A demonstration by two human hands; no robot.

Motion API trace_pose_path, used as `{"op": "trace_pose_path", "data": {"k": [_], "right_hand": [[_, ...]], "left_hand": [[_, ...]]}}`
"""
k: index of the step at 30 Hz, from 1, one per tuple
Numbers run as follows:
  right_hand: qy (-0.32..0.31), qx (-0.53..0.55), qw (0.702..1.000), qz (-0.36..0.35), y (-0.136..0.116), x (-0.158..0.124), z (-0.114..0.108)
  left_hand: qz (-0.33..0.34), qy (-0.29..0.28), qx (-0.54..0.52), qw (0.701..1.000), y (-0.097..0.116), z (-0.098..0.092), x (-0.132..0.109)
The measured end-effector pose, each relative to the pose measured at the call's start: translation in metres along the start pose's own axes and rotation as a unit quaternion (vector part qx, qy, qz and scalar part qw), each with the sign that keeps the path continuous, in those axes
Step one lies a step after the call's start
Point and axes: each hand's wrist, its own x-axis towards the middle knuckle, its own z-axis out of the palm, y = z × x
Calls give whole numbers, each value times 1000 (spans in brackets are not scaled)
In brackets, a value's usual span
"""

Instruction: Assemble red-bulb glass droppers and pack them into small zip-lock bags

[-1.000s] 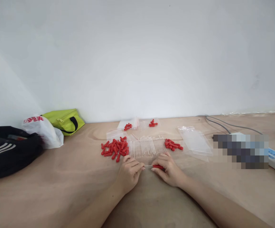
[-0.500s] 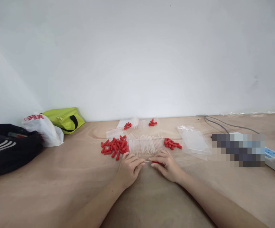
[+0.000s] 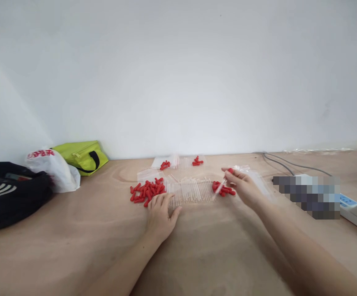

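Note:
My right hand (image 3: 242, 186) is lifted over the small heap of red caps (image 3: 224, 188) and pinches a thin clear tube with a red cap (image 3: 223, 183) at its upper end. My left hand (image 3: 161, 209) rests flat on the wooden table (image 3: 73, 230), fingers spread, fingertips near the large pile of red caps (image 3: 147, 191) and the row of clear tubes (image 3: 190, 190). Nothing is in the left hand.
Small clear bags with red caps (image 3: 181, 162) lie at the back near the wall. Empty clear bags (image 3: 252, 176) sit to the right. A power strip (image 3: 355, 207) with cables is far right. A black bag (image 3: 8, 197), white plastic bag (image 3: 51, 168) and green pouch (image 3: 82, 156) stand left.
The two hands held one tube and cap together near the table's middle. Now my right hand has carried the capped tube up and right, and my left hand has let go and lies flat.

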Motion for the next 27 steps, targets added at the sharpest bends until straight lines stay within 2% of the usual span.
{"op": "trace_pose_path", "data": {"k": [2,4,6,13,17,22,27], "right_hand": [[55,-181,982,-22,-4,17,-22],[68,-390,918,-28,-2,29,-36],[66,-471,880,-24,5,36,-39],[63,-530,846,1,37,37,-21],[65,-533,844,-3,35,31,-25],[5,-500,864,-65,28,12,-30],[-20,-515,851,-97,30,-2,-25]], "left_hand": [[-38,-3,34,999,0,0,1],[-53,-17,62,997,0,0,3],[-52,-31,84,995,-1,0,4],[-29,-10,101,994,-4,1,6],[-23,-1,100,995,-3,1,6],[-31,-7,115,993,0,2,15],[-73,-8,124,990,7,14,35]]}}
